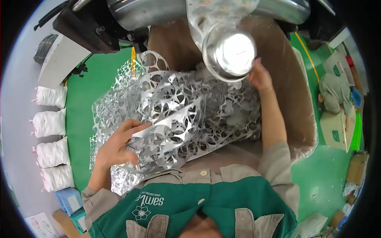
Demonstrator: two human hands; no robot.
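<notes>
My right hand [260, 75] grips the rim of a round, shiny metal bowl [230, 51], which is tilted so that its bright flat face shows. The bowl is up by a strip of printed silver foil [196, 20] that hangs from the machine and partly passes behind it. My left hand [119, 146] has its thumb and fingers around the near left edge of a silver sheet punched full of round holes [174, 127]. More of this punched scrap lies heaped beneath and beyond, and its lower layers are hidden.
The scrap rests in a large brown bin [291, 91] lined with clear plastic. Metal rollers [147, 14] cross above its far side. White bundles [49, 123] line the left wall. At the right, another person [335, 93] is beside cartons on the green floor [79, 95].
</notes>
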